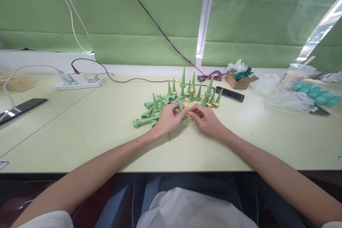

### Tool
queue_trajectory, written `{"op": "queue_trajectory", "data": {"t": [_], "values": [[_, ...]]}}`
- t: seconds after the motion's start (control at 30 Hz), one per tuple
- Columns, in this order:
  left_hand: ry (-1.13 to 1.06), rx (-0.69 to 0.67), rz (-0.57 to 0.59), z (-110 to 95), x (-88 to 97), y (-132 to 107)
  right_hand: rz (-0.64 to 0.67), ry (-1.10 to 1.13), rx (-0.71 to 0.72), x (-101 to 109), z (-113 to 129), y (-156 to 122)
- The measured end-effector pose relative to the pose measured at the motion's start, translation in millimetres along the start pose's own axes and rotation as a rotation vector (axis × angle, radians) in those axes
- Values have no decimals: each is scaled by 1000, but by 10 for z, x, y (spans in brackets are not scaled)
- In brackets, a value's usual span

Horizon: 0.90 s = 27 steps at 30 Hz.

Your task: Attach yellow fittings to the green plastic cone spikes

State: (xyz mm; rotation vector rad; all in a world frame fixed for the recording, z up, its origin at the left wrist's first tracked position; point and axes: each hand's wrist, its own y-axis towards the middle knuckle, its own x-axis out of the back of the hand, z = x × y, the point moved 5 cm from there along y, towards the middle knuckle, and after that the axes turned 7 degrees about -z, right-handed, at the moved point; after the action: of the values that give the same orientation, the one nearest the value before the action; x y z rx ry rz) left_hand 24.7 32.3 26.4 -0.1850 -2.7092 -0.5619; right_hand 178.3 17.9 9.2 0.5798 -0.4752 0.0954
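My left hand (pixel 170 118) grips a green plastic watering spike (pixel 180 105), held with its tip up. Close by on the right, my right hand (pixel 207 120) is pinched at the spike's side, on what looks like a small yellow valve; the fingers hide most of it. Small yellow pieces (pixel 190 104) lie on the table just behind the fingertips. Several green spikes (pixel 208 91) stand upright behind my hands, some with yellow valves fitted. More green spikes (pixel 145 121) lie in a loose pile on the left, partly covered by my left hand.
Behind the spikes are a phone (pixel 230 94), coiled red-blue wire (pixel 212 76) and a small cardboard box (pixel 237 82). A drink cup (pixel 292 77), plastic bags (pixel 288 102) and teal bulb-shaped pieces (pixel 317 94) sit right. A power strip (pixel 78 82) and dark device (pixel 24 108) are left.
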Motion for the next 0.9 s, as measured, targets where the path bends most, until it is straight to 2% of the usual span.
{"op": "queue_trajectory", "data": {"t": [0.4,0.57,0.73,0.9], "values": [[-75,31,44,10,-30,-20,-31,-142,15,11,3,23],[-83,31,70,9,-44,-24,-9,-129,-3,-2,-10,22],[-27,22,6,7,-5,-3,-25,-74,-24,17,1,6],[-16,22,-55,19,35,14,12,35,-6,0,-21,-14]]}}
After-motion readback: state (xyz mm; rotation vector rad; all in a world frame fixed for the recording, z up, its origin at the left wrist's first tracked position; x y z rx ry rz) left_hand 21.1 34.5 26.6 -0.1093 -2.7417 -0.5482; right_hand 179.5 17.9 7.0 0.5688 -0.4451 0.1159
